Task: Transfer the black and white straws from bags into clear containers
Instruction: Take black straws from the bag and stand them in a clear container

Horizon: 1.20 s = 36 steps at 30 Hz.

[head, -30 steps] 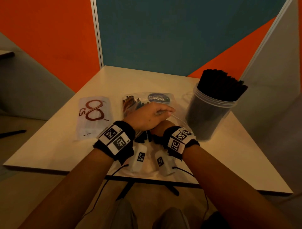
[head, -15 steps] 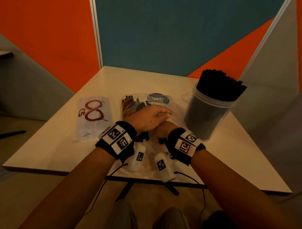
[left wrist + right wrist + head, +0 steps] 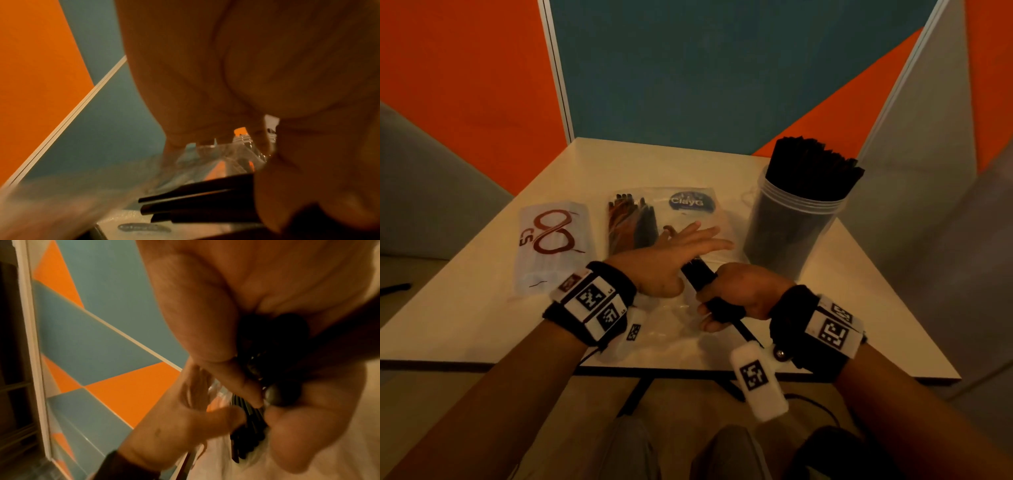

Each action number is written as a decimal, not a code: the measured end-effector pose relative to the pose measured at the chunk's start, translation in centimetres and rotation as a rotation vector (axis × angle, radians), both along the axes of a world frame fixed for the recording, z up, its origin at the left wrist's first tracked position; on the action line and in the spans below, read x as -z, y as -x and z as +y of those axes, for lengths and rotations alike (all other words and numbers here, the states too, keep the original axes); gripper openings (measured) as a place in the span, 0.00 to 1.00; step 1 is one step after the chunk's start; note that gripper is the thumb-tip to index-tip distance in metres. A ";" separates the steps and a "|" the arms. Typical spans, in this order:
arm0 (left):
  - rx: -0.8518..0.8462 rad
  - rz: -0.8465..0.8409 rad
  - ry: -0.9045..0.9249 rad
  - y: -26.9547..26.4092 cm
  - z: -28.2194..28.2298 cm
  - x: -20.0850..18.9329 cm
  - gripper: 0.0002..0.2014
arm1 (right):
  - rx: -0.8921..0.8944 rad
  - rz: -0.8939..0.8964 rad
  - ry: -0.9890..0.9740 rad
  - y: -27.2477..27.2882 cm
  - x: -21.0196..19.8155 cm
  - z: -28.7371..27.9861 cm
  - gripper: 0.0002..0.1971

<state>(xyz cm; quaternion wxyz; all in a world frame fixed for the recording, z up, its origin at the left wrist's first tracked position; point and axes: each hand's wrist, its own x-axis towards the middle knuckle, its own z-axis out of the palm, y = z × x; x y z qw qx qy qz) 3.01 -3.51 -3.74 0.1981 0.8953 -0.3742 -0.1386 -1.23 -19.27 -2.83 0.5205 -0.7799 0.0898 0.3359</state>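
Observation:
My right hand [image 3: 717,303] grips a bundle of black straws [image 3: 700,279] near the table's front edge; the right wrist view shows the black straws [image 3: 249,426] clamped between thumb and fingers. My left hand [image 3: 690,240] lies flat with straight fingers on the clear straw bag [image 3: 688,219], just left of the bundle. In the left wrist view the black straws [image 3: 195,204] stick out of the clear bag [image 3: 123,178] under my palm. A clear container [image 3: 787,229] packed with black straws [image 3: 815,168] stands upright at the right.
A second flat bag with a red "8" print [image 3: 551,236] lies at the left of the white table [image 3: 619,161]. Orange, teal and grey partition panels close in the table's far and right sides. The front edge runs just under my wrists.
My right hand has drawn back toward me with the black straw bundle, which now shows outside the bag. My left hand has flattened its fingers on the bag.

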 end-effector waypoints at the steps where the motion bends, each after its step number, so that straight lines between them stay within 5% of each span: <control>1: -0.001 -0.050 -0.032 0.3 -0.1 0.2 0.44 | 0.001 0.004 -0.027 0.0 -0.1 -0.2 0.04; 9: 0.086 -0.464 -0.179 0.0 -2.0 1.5 0.32 | -0.063 -0.018 -0.281 1.1 -1.1 -0.2 0.04; 12: 0.107 -0.431 -0.153 -0.2 -2.1 1.2 0.30 | -0.041 -0.009 -0.340 1.5 -1.7 -0.6 0.04; 16: 0.029 -0.351 -0.007 0.0 -1.9 0.0 0.30 | 0.070 0.052 -0.453 1.5 -3.0 -1.4 0.24; 19: 0.013 -0.377 0.199 0.1 -1.7 -1.7 0.21 | 0.035 0.047 -0.586 1.5 -4.6 -2.3 0.37; 23: -0.047 -0.311 0.373 0.1 -1.6 -2.4 0.11 | 0.006 0.035 -0.700 1.2 -6.3 -3.7 0.39; 28: -0.312 -0.175 0.554 0.5 -1.9 -3.3 0.06 | 0.045 -0.433 -0.360 1.5 -7.3 -5.0 0.08; 33: -0.287 -0.084 0.631 1.6 -2.4 -5.0 0.18 | -0.083 -0.918 -0.186 2.0 -8.6 -4.4 0.37; 36: -0.305 -0.061 0.715 2.3 -2.9 -5.7 0.12 | -0.088 -1.045 -0.231 2.5 -9.7 -2.6 0.42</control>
